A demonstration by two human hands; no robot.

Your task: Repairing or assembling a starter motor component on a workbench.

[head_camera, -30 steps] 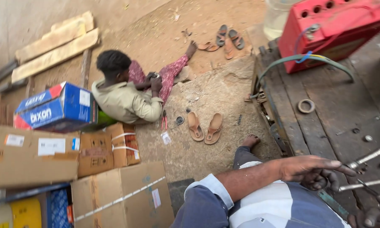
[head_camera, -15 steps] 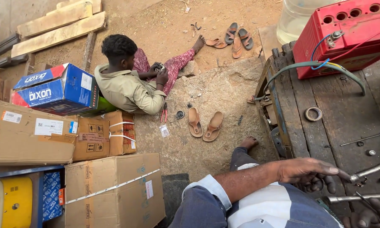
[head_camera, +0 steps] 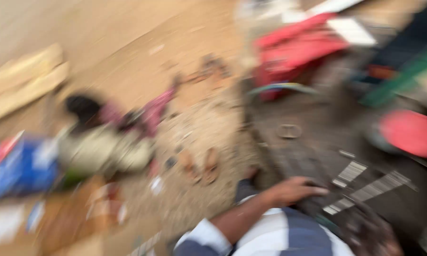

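The whole view is smeared by motion blur. My left hand (head_camera: 294,189) reaches across my striped shirt and rests on dark metal parts on a grimy wooden platform (head_camera: 313,151). Two pale threaded rods (head_camera: 351,173) lie just right of its fingertips. Its grip is too blurred to make out. A dark blurred shape at the lower right (head_camera: 370,232) may be my right hand, but I cannot tell. My foot shows below the platform edge.
A red battery case (head_camera: 299,47) and a metal ring (head_camera: 289,131) sit farther back on the platform, and a red round object (head_camera: 410,132) lies at the right. On the sandy ground are a seated person (head_camera: 104,147), sandals (head_camera: 201,166), a blue box (head_camera: 19,170), cardboard boxes (head_camera: 57,223) and planks (head_camera: 24,85).
The camera has swung sharply, blurring everything and bringing more of the platform's right side into view. My left hand stays on the metal parts by the rods.
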